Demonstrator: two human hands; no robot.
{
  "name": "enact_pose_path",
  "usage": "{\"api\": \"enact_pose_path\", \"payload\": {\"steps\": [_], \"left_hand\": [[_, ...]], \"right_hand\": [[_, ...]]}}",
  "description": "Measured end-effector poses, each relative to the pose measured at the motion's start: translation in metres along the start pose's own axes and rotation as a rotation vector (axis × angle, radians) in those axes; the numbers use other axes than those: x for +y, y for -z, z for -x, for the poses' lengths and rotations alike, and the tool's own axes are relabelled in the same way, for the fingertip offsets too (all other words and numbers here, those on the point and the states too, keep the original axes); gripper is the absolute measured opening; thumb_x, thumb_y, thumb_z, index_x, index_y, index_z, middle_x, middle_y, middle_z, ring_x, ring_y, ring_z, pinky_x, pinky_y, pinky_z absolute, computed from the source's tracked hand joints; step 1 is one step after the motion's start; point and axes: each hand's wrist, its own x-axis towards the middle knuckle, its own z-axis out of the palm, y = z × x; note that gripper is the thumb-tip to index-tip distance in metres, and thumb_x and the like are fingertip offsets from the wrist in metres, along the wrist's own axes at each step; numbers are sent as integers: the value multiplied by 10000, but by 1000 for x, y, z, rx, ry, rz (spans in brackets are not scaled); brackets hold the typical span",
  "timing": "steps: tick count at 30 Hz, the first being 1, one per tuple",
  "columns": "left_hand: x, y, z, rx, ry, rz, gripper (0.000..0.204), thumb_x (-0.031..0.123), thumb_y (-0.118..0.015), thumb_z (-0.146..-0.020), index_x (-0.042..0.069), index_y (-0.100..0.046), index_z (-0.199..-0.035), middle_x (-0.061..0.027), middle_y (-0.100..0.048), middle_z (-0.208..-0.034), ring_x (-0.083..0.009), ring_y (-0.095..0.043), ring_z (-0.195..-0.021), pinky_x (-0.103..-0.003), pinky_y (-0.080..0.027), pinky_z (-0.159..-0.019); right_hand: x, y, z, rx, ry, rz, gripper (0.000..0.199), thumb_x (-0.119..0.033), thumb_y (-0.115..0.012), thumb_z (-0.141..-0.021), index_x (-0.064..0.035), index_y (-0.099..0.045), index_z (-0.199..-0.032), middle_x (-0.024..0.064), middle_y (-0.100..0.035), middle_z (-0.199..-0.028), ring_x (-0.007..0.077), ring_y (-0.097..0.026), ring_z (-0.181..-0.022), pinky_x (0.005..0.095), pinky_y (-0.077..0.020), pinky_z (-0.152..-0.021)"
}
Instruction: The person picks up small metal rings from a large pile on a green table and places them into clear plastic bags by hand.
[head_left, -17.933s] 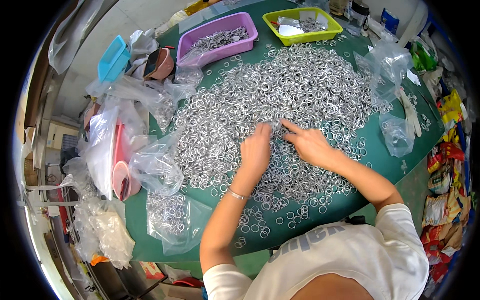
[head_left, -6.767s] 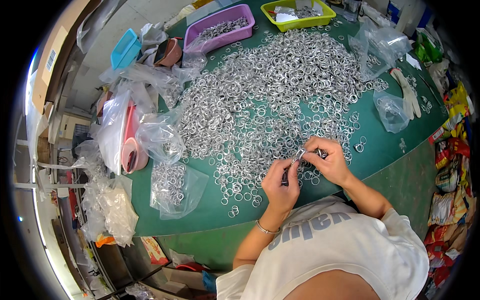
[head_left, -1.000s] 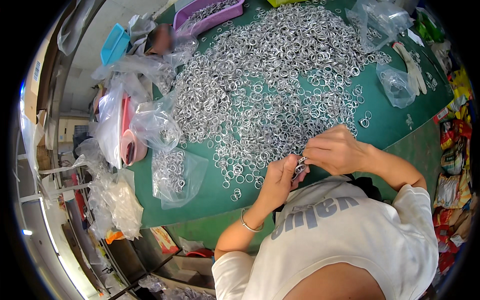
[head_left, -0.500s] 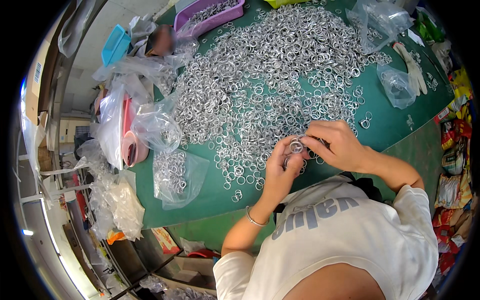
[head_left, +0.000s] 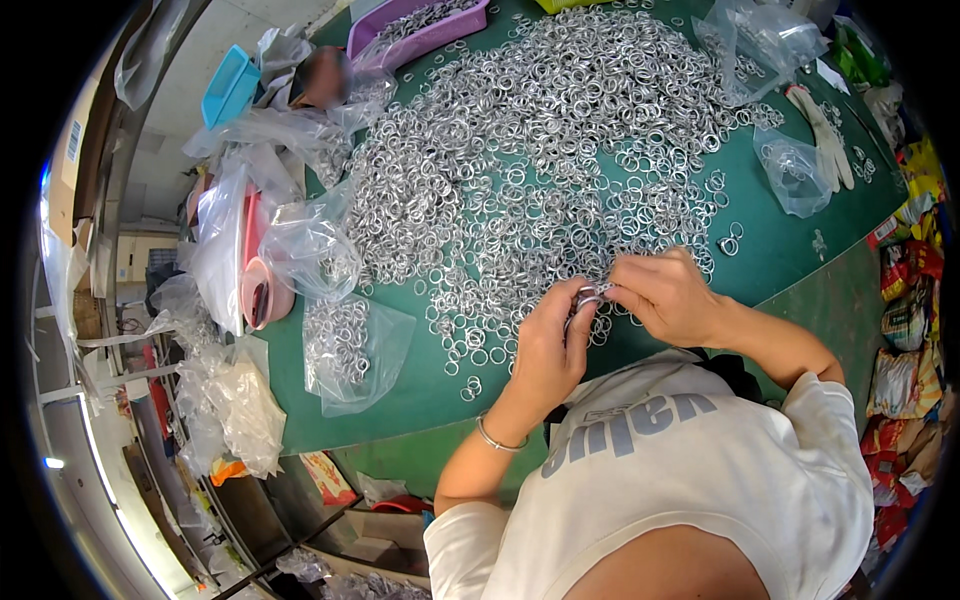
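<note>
Between my two hands, over the near edge of the ring pile, are a few silver metal rings (head_left: 587, 294). My left hand (head_left: 552, 335) holds them between thumb and fingers, and a bracelet circles that wrist. My right hand (head_left: 662, 296) meets them from the right, its thumb and fingertips pinched together at the rings. What exactly sits in the right fingertips is too small to make out. A large heap of loose metal rings (head_left: 560, 110) spreads over the green table (head_left: 330, 425) beyond both hands.
To the left lie a clear bag of rings (head_left: 340, 345), a pink cup (head_left: 266, 293) and crumpled plastic bags (head_left: 245, 400). A purple basket (head_left: 415, 32) and a blue tray (head_left: 230, 88) are at the back. A white glove (head_left: 822, 140) and another clear bag (head_left: 792, 170) lie at right.
My left hand has turned and shifted slightly left and down, tipping the rings edge-on. My right fingers have drawn a little back to the right and closed into a pinch.
</note>
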Motion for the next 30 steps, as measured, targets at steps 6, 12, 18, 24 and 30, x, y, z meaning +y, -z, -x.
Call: {"api": "enact_pose_path", "payload": {"steps": [6, 12, 18, 24, 30], "left_hand": [[3, 0, 4, -33, 109, 4, 153, 91, -436, -928, -22, -528, -976, -77, -574, -682, -128, -511, -551, -249, -408, -512], [-5, 1, 6, -98, 236, 136, 157, 121, -424, -941, -6, -516, -954, -26, -545, -636, -56, -440, -503, -212, -348, -449], [-18, -10, 7, -132, 410, 235, 168, 158, -426, -953, 23, -522, -980, 9, -481, -631, -34, -381, -495, -175, -294, -402], [-10, -19, -6, -1, 529, 689, 229, 228, -439, -961, 25, -523, -1028, -23, -457, -680, -51, -375, -516, -161, -267, -401], [-29, -21, 2, -4, 697, 929, 216, 232, -486, -940, 29, -530, -1001, -10, -422, -657, -58, -354, -507, -167, -242, -391]], "right_hand": [[-6, 2, -4, -76, -104, -80, 201, -154, -565, -856, -33, -532, -699, 110, -524, -607, 320, -527, -524, 395, -389, -451], [-2, -4, 0, -120, -222, -293, 264, -191, -514, -888, -21, -526, -686, 142, -515, -593, 329, -539, -566, 405, -403, -508], [16, 0, 10, -127, -226, -158, 271, -215, -503, -899, -21, -529, -712, 128, -531, -616, 301, -544, -591, 392, -411, -536], [74, 80, 57, 532, -560, -254, 286, -247, -475, -924, -17, -592, -800, 39, -559, -620, 129, -532, -574, 281, -454, -574], [178, 220, 162, 1250, -910, -71, 314, -287, -454, -947, -31, -585, -821, -3, -541, -624, 57, -376, -402, 209, -262, -344]]}}
